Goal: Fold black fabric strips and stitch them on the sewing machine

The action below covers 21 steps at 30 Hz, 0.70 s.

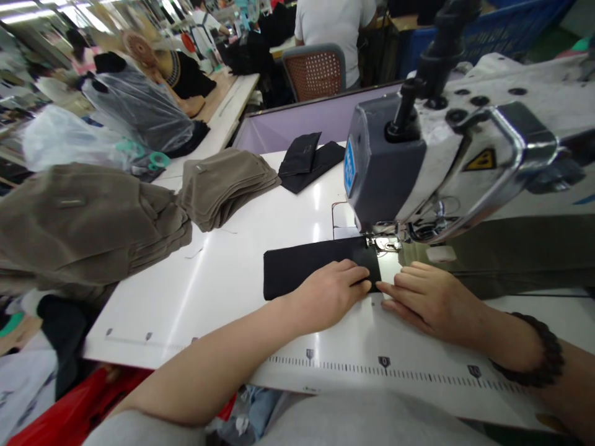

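Note:
A black rectangular fabric piece (297,266) lies flat on the white sewing table, its right end under the metal presser foot (388,243) of the sewing machine (385,161). My left hand (335,291) rests on that piece, fingers together and pressing its right part down. My right hand (430,300) lies just right of the piece, fingers stretched out and a fingertip at its lower right corner. Beyond my right hand, olive fabric (520,254) lies under the machine arm with a small whitish piece (441,253) on it.
Stacks of brown-grey fabric (227,186) cover the table's left side. Folded black pieces (302,158) sit at the back, left of the machine head. A ruler scale runs along the white table's front edge (344,378). Ahead, a person (330,31) sits on a chair (313,71).

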Available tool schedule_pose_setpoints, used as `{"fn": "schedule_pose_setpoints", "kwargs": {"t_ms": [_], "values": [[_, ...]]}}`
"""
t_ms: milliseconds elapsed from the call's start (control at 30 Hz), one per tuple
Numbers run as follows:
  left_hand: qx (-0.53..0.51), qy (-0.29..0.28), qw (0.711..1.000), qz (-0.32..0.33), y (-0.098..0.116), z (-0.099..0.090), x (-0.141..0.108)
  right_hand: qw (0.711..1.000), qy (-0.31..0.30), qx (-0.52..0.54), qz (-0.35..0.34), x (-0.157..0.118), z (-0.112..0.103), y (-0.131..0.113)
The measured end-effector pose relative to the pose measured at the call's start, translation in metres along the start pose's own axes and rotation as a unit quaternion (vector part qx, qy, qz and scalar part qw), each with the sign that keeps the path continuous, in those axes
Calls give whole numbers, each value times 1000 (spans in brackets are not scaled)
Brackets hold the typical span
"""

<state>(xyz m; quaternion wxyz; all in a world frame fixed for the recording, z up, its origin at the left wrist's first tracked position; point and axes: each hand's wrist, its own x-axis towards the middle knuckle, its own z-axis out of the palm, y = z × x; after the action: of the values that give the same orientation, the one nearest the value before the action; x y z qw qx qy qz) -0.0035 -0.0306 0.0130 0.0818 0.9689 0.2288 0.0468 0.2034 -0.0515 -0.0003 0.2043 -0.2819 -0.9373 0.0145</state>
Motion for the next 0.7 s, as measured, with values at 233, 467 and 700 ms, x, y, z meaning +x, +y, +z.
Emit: {"fn": "schedule_pose_setpoints", "kwargs": {"t_ms": [233, 467, 700], "values": [[19, 17, 1000, -1, 5, 5, -6, 1000, -4, -21, 7, 0, 1, 0], [24, 40, 999, 1, -9, 10, 0, 998, -23, -40, 49, 0, 6, 6], [30, 43, 999, -11, -24, 6, 12, 991, -45, -42, 120, 3, 10, 10]]}}
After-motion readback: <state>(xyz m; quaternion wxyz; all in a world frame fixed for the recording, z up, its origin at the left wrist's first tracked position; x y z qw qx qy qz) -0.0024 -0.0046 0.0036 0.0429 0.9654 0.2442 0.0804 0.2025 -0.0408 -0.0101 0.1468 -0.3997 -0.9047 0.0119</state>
